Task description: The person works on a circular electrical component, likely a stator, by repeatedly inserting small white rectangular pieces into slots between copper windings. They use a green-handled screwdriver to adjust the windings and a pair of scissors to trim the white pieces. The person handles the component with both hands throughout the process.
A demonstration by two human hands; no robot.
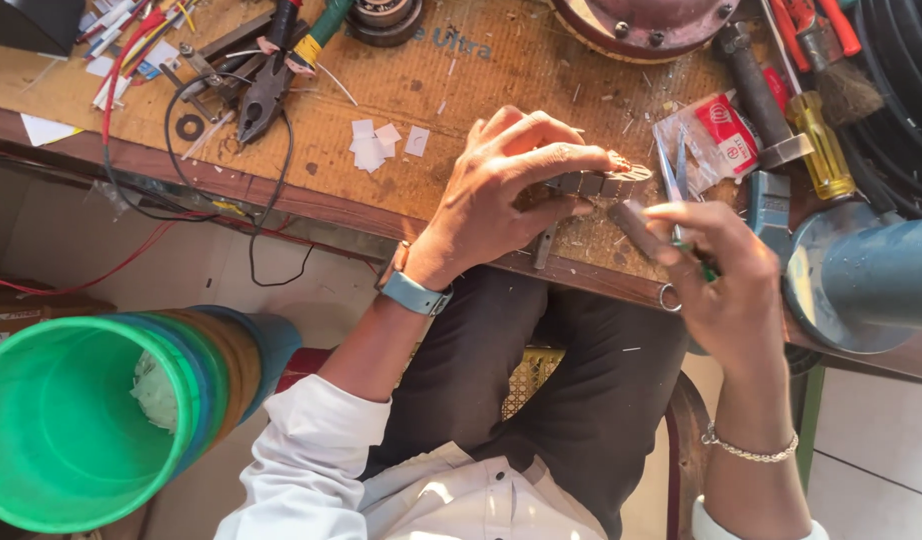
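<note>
The small wound core [606,182] is being pinched by the left hand [506,195] fingers against the table [431,100]; a slim tool [641,228] is being gripped by the right hand [726,275], best applied steadily.

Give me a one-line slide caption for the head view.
Left hand steadies a small metal part at the workbench edge while the right hand holds a tool.

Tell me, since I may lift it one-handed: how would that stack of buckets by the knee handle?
The stack of buckets looks like thin plastic, so probably light and slightly flexible. Nested on its side, it may roll if pushed, and the shells might slide apart.
</note>
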